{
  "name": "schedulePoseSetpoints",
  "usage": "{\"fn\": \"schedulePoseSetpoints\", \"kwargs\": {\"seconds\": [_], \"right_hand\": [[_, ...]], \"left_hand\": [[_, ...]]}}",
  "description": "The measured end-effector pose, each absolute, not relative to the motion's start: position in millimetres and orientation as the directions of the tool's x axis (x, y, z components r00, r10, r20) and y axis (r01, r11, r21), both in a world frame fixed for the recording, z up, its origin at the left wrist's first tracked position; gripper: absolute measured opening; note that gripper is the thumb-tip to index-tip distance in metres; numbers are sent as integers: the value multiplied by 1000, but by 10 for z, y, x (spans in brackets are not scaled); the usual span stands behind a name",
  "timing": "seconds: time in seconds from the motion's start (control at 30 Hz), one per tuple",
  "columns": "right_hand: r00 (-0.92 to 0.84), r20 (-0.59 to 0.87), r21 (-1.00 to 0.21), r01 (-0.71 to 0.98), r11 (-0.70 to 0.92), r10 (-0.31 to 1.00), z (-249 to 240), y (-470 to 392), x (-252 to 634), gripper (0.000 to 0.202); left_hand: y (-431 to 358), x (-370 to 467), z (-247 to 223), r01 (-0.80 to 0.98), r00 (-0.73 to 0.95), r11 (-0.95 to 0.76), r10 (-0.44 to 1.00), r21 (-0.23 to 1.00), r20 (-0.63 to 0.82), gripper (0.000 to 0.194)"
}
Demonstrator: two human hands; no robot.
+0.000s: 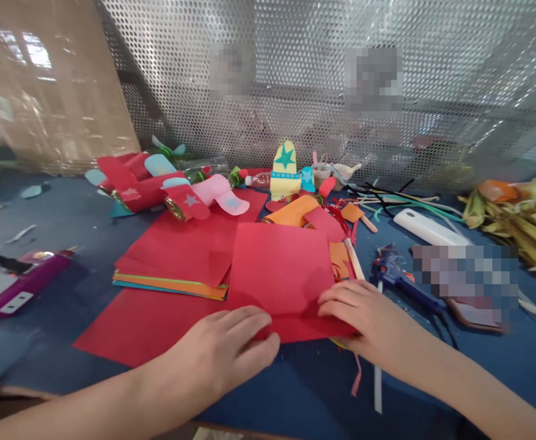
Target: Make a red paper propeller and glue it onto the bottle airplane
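A sheet of red paper lies in front of me, with a crease or fold running across it near its front edge. My left hand pinches that edge at the left, fingers curled over it and thumb in front. At the right end of the same edge, my right hand grips the sheet, fingers on top; its thumb is mostly hidden. To the left is a stack of coloured paper, red on top with orange and blue edges below. Another red sheet sticks out under the stack.
Paper-covered bottles stand and lie at the back. A blue glue gun, a white-handled tool and a blurred phone-like object are at right. A purple power strip sits left. Perforated metal rises behind.
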State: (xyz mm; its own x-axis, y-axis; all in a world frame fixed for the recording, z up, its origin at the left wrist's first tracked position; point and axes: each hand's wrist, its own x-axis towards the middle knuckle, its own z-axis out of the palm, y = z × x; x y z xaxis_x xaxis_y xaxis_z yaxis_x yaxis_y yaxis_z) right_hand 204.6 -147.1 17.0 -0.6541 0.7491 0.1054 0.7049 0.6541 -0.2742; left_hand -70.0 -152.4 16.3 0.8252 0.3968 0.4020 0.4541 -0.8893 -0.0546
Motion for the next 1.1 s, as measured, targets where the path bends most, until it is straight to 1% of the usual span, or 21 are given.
{"fn": "schedulePoseSetpoints", "kwargs": {"seconds": [0.03,0.1,0.17,0.23,0.33,0.37,0.43,0.5,0.57,0.63,0.8,0.9,1.0,1.03,1.1], "right_hand": [[-642,113,-285,710,644,758,153,-1493,2054,8],[-574,91,-353,746,565,814,120,-1516,2074,9],[-478,59,-437,777,454,876,86,-1514,2092,11],[-397,71,-490,785,379,915,49,-1501,2097,13],[-334,127,-499,792,351,934,-3,-1490,2086,18],[-329,132,-491,797,351,935,-15,-1492,2081,19],[-340,136,-474,803,362,931,-27,-1504,2073,21],[-361,150,-459,799,389,920,-24,-1519,2070,21],[-396,160,-457,782,423,904,-9,-1528,2069,21],[-430,159,-475,756,451,889,12,-1531,2070,20],[-451,91,-533,731,426,888,50,-1521,2084,21],[-453,98,-531,729,432,886,51,-1516,2099,22],[-447,173,-458,752,474,877,41,-1524,2104,15],[-454,222,-412,758,505,863,38,-1529,2100,17],[-483,347,-305,753,583,804,33,-1547,2080,27]], "left_hand": [[-1521,-749,159,464,813,-886,419,-15,405,29],[-1508,-824,130,521,762,-850,507,83,402,28],[-1474,-867,86,606,683,-770,632,199,366,29],[-1420,-886,42,679,588,-659,752,324,299,32],[-1333,-902,-8,717,477,-516,853,468,210,35],[-1313,-909,-23,716,459,-494,866,494,200,36],[-1297,-924,-56,698,463,-503,860,510,215,33],[-1314,-937,-89,679,489,-569,822,464,291,28],[-1353,-936,-109,655,545,-666,744,357,387,29],[-1396,-918,-107,626,615,-744,655,234,440,28],[-1443,-861,-49,591,728,-806,551,34,408,24],[-1431,-868,-38,519,812,-847,449,-111,374,33],[-1406,-878,-19,461,851,-862,362,-209,381,37],[-1395,-869,1,445,854,-868,337,-220,396,36],[-1372,-820,67,428,846,-878,304,-216,438,31]]}}
